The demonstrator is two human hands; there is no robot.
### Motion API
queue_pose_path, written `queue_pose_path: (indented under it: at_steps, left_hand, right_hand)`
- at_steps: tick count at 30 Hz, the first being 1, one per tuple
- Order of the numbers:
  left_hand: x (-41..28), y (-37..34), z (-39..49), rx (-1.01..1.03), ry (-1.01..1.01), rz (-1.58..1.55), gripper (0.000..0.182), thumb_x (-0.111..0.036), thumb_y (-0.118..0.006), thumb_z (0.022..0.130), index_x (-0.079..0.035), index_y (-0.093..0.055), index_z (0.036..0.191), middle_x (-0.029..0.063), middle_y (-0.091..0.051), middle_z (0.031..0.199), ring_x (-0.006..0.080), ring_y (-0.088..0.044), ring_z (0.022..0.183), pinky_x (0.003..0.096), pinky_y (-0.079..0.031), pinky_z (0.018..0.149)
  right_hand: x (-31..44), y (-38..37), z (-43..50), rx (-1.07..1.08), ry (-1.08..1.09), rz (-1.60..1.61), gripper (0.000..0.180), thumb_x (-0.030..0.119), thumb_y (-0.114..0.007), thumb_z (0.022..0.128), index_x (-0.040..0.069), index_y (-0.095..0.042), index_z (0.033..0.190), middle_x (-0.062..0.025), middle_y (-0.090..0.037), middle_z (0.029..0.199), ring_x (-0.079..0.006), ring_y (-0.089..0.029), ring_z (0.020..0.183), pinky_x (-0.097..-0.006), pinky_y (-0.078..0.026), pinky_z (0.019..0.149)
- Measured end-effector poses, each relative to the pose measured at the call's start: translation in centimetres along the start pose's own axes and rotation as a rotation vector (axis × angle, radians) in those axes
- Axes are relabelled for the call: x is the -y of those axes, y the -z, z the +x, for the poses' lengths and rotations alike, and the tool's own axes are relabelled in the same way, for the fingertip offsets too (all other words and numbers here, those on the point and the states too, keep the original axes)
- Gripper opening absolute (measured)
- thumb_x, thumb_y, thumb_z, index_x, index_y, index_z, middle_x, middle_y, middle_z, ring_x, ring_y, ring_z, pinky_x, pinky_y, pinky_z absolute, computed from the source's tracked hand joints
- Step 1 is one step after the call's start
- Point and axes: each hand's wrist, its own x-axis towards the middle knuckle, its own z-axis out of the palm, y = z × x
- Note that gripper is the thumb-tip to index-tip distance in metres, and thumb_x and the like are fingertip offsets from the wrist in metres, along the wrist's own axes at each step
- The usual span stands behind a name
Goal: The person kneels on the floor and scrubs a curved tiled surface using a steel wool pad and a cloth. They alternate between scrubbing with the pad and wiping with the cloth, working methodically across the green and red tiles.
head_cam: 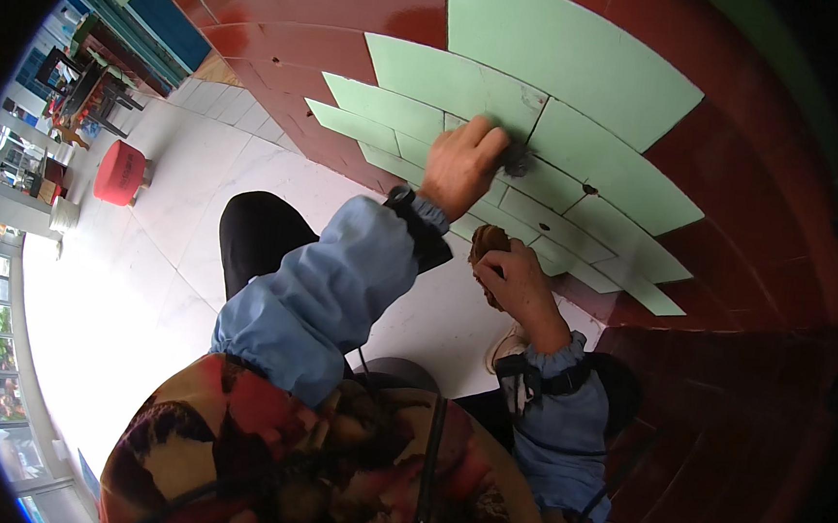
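My left hand [462, 164] is curled against the wall of pale green tiles [608, 63]. Its fingers are closed on a grey, blurred scouring pad [518, 161], probably steel wool, which touches the tiles beside a vertical joint. Much of the pad is hidden behind the knuckles. Lower and to the right, my right hand [521, 277] grips a folded brown cloth [489, 246] between thumb and fingers. That cloth is held just off the wall, above the floor. Dark holes [589, 189] mark the tile joints near both hands.
Dark red tiles [335, 0] surround the green ones, and another red-tiled wall [701, 398] meets them at right. My knee [264, 236] is close to the wall. A red stool [120, 173] and a white bucket [64, 214] stand on the pale floor [172, 244] at left.
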Motion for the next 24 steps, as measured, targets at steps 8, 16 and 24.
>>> queue_pose_path:
  at_steps: [8,16,24]
  left_hand:
    - [1.8,6.0,-5.9,0.145,0.403,-0.372,0.027,-0.007,-0.068,0.076,-0.004,-0.053,0.098,0.0159,-0.055,0.093,0.0358,-0.058,0.083,0.0402,-0.048,0.069]
    - [-2.5,7.1,-9.5,0.348,0.134,-0.493,0.072,-0.01,-0.073,0.072,-0.005,-0.038,0.135,0.0161,-0.045,0.13,0.0375,-0.042,0.119,0.0438,-0.033,0.101]
    - [-1.2,8.2,-10.3,0.377,0.202,-0.716,0.071,0.001,-0.065,0.076,-0.009,-0.035,0.139,0.0186,-0.029,0.144,0.033,-0.035,0.131,0.0386,-0.032,0.108]
  right_hand:
    - [1.4,0.3,1.4,0.094,-0.184,0.386,0.031,0.031,-0.069,0.083,0.004,-0.067,0.098,-0.0107,-0.062,0.094,-0.0198,-0.059,0.086,-0.0303,-0.048,0.075]
    - [3.8,-2.8,0.8,0.1,-0.133,1.365,0.055,0.041,-0.045,0.098,0.006,-0.035,0.139,-0.0044,-0.045,0.134,-0.0186,-0.039,0.126,-0.0355,-0.03,0.107]
    - [3.4,-0.9,0.5,0.224,0.007,1.69,0.04,0.047,-0.04,0.095,0.009,-0.05,0.088,-0.0063,-0.054,0.102,-0.0232,-0.051,0.106,-0.0414,-0.038,0.098]
